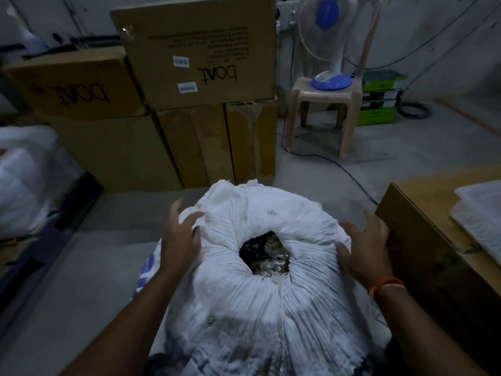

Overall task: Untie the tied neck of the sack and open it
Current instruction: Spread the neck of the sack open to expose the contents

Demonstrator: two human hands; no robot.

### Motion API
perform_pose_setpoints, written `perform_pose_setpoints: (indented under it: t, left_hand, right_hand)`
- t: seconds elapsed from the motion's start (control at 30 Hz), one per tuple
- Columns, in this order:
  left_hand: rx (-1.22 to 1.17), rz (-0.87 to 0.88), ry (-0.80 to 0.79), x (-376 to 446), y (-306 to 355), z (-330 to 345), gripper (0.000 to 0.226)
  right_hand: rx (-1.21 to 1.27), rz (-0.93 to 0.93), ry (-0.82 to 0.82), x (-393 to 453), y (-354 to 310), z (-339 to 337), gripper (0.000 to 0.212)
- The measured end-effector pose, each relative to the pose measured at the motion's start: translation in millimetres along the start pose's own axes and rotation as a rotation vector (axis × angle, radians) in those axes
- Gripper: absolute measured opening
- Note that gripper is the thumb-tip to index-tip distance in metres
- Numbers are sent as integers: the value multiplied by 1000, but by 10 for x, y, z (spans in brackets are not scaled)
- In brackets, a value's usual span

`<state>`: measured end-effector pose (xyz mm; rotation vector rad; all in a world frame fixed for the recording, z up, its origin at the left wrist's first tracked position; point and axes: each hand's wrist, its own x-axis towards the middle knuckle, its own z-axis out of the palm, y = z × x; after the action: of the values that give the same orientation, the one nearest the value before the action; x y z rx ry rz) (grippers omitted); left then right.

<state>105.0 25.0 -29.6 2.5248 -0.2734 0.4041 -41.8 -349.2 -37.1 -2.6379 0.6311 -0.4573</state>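
Note:
A large white woven sack [271,302] stands on the floor right below me. Its gathered neck forms a puckered ring around a small dark opening [267,252] where dark, shiny contents show. No tie or cord is visible. My left hand [181,237] rests on the left side of the neck ring, fingers spread, thumb pressing the fabric. My right hand [364,249] lies on the right side of the ring, fingers spread, an orange thread band on its wrist. Neither hand closes around anything.
Stacked brown cardboard boxes [195,66] stand close behind the sack. A plastic stool [322,109] with a blue table fan [329,42] is at the back right, a blue cable trailing on the floor. Another carton [423,240] sits right of the sack; white bags [24,172] lie at left.

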Motion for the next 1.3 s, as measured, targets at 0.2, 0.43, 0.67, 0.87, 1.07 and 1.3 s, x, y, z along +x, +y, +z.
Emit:
perform_pose_setpoints:
  t: [0.2,0.43,0.67,0.87,1.07,1.3]
  left_hand:
    - [-236,-457,-13,-1028,90,-376,36]
    - [-745,-759,-245,-1605,160,-311,35]
    - [-1216,-765,-310,-1703,243,-619,54]
    - [-848,-531,-272,-1884,297,-668,58]
    - [-402,-507,-257,-2218,393,-864,85]
    - [103,-405,-538,-3001,603,-965,80]
  right_hand:
    - [95,-615,-11,-1285,-1040,-312,64]
    - [-237,-741,-252,-2228,-1178,245,75]
    - [-375,-741,-221,-2046,-1072,174,78]
    - [-219,-727,-277,-2050,-982,-95,85]
    - [-232,-764,-409,-2240,-720,-158,54]
    - [-464,-960,-708,-2664,-366,-258,39]
